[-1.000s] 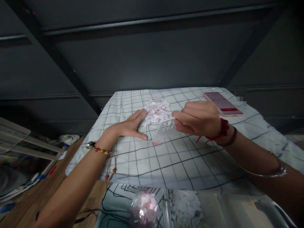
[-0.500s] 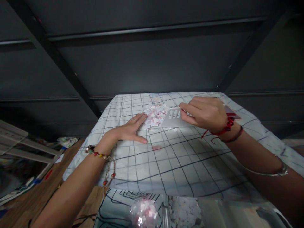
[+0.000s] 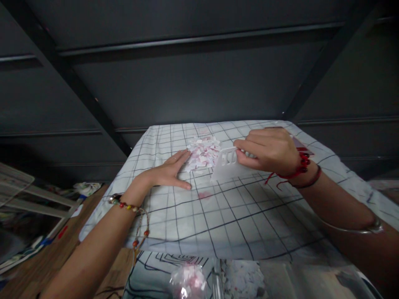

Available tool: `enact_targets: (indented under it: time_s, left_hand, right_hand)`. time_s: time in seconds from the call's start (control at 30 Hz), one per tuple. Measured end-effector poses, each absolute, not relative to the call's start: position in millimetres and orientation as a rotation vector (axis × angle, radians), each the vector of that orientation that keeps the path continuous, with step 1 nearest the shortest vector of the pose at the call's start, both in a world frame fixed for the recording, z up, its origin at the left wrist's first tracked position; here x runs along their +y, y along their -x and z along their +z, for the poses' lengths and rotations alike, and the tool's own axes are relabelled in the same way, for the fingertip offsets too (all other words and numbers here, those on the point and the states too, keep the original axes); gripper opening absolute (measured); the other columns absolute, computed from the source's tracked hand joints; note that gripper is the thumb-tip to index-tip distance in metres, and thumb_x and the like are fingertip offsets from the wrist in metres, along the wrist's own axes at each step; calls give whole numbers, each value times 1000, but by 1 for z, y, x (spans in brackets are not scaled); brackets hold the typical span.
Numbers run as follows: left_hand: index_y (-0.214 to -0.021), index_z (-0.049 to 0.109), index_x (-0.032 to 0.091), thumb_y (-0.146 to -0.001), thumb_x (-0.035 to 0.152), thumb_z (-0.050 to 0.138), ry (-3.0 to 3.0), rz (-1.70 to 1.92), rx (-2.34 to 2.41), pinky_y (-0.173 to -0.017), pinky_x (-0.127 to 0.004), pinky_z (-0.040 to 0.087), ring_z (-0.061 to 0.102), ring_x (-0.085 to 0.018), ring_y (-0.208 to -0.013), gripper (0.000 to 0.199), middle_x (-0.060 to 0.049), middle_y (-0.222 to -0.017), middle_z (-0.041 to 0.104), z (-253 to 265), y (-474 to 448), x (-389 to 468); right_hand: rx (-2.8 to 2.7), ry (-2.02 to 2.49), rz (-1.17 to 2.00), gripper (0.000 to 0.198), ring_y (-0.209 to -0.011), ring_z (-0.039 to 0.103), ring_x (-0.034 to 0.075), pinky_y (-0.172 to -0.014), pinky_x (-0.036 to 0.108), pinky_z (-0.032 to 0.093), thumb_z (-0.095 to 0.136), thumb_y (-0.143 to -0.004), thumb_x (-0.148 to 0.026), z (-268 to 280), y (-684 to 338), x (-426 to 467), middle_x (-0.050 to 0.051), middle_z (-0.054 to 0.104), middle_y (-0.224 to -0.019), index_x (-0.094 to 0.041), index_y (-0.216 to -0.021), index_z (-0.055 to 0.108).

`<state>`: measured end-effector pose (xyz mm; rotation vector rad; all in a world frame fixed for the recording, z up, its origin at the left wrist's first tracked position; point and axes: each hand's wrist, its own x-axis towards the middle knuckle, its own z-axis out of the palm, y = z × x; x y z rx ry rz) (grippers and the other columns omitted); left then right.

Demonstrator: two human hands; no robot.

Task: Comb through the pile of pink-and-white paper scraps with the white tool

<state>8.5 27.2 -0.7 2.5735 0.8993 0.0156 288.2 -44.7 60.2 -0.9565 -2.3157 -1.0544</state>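
A loose heap of white and pink paper scraps (image 3: 203,150) lies on the checked tablecloth (image 3: 224,216). Flat on the cloth at the heap's left side rests my left hand (image 3: 171,171), fingers spread, fingertips against the scraps. My right hand (image 3: 268,150) pinches the top edge of a white plastic scraper (image 3: 229,166) with slots cut along that edge. The scraper stands tilted just right of the heap, its lower edge near the cloth. My fingers cover its right part.
Nearest me are a clear bag of pink and white scraps (image 3: 189,281) and a clear container with more scraps (image 3: 245,279). A flat reddish item (image 3: 302,146) lies behind my right wrist. Dark panels (image 3: 187,83) rise behind the table; a pale chair (image 3: 37,195) stands left.
The scraper's lower edge has come slightly toward me, and it now stands a little off the heap's near right side. My left hand stays in place.
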Motion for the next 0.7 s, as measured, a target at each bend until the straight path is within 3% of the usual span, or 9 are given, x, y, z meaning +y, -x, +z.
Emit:
enact_targets:
  time_s: [0.53,0.7]
  left_hand:
    - [-141,-1,16,-62,72,57,-2580,7,991,-106,-46,8,-7,-34,-131,114,-14,-146,-9,1,-7,20]
    - [-141,-2,15,-70,71,50,-2618,38,1074,-105,-48,11,-4,-36,-131,104,-17,-146,-6,-2,1,3]
  right_hand:
    - [-2357,1005,-1038,29,-51,45,10,-49,25,25,38,-84,-23,63,-282,-57,-1,53,-51,-19,-63,57]
    - [-2341,1069,-1046,31,-54,48,11,-50,25,26,36,-86,-25,63,-281,-75,-1,56,-54,-18,-66,58]
